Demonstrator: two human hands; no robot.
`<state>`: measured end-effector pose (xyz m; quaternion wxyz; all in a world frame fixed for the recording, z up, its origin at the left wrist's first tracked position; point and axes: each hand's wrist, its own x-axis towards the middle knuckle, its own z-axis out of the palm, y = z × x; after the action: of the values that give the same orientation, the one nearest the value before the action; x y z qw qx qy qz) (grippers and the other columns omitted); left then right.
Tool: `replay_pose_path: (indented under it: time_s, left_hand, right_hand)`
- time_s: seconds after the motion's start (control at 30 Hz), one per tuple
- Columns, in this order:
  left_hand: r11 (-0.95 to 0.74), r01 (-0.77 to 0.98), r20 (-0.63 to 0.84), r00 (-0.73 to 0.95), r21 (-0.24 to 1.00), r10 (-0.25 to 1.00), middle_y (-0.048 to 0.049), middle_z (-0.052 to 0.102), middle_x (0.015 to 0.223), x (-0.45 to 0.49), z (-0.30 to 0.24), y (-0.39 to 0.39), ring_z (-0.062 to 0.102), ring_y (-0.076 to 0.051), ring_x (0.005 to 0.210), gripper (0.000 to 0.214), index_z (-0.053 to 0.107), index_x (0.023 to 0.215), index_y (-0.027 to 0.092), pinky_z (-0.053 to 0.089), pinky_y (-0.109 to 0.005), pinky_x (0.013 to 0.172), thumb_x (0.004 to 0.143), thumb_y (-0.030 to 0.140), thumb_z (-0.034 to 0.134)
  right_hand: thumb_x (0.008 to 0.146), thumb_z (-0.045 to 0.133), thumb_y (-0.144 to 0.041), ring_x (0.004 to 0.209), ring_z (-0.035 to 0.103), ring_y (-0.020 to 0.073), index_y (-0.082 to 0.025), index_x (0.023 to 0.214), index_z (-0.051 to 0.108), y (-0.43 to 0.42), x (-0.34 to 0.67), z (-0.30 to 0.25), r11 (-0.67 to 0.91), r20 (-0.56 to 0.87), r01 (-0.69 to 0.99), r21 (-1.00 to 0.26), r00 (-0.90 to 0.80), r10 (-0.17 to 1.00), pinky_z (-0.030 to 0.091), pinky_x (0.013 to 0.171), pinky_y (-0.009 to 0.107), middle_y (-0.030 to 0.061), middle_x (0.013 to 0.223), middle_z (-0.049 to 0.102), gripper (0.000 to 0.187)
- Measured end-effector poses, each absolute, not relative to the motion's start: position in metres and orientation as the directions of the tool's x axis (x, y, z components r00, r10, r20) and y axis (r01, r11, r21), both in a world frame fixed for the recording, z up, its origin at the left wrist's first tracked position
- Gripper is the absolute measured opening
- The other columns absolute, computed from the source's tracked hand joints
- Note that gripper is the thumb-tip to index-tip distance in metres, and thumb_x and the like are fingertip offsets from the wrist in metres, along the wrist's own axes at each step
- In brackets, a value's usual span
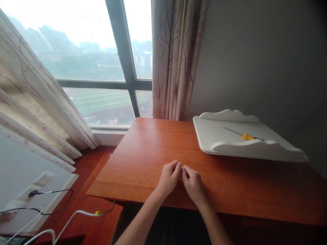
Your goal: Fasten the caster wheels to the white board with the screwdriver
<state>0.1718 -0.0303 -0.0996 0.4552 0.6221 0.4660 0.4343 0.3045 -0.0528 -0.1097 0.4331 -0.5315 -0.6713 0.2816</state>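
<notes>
My left hand [169, 177] and my right hand [193, 183] rest together on the near part of a reddish-brown wooden desk [143, 153]. Their fingertips meet at the middle, fingers curled inward. Something very small may be pinched between them, but it is too small to make out. On the desk's far right lies a white board with raised scalloped edges [217, 136]. A thin tool with a yellow part [247, 136] lies on that board, well away from both hands.
A large window [102, 68] with patterned curtains [176, 58] stands behind the desk. A grey wall is at the right. At lower left, a wall socket [44, 178] with a black plug and white cables [63, 221] trail over a lower wooden surface.
</notes>
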Motion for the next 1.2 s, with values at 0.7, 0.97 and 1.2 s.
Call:
replay_pose_path:
  time_s: [0.7,0.97,1.2]
  left_hand:
    - [-0.142,0.186,0.108,0.185,0.972,0.977,0.0031,0.042,0.062,0.1724,-0.0979,-0.0307,0.041,-0.012,0.059,0.041,0.040,0.067,0.020,0.033,-0.024,0.056,0.097,0.046,0.047]
    - [-0.139,0.183,0.105,0.183,0.973,0.977,0.0032,0.042,0.061,0.1725,-0.0974,-0.0310,0.041,-0.012,0.059,0.041,0.040,0.067,0.020,0.033,-0.024,0.055,0.097,0.046,0.047]
    - [-0.142,0.189,0.108,0.182,0.972,0.977,0.0029,0.043,0.061,0.1719,-0.0976,-0.0309,0.041,-0.012,0.059,0.042,0.041,0.066,0.020,0.033,-0.024,0.056,0.097,0.048,0.047]
  right_hand:
    - [0.100,0.041,-0.032,0.058,0.054,0.0146,-0.022,0.066,0.050,-0.0542,0.3039,-0.1079,0.281,0.293,0.476,-0.833,-0.050,0.955,0.036,0.059,0.026,0.0012,0.063,0.061,0.037]
    - [0.100,0.041,-0.032,0.057,0.053,0.0144,-0.022,0.066,0.049,-0.0543,0.3039,-0.1076,0.273,0.286,0.471,-0.839,-0.046,0.957,0.035,0.058,0.026,0.0010,0.063,0.061,0.037]
    - [0.101,0.042,-0.033,0.059,0.054,0.0149,-0.022,0.066,0.050,-0.0552,0.3037,-0.1048,0.266,0.275,0.453,-0.851,-0.047,0.960,0.036,0.060,0.026,0.0013,0.064,0.061,0.037]
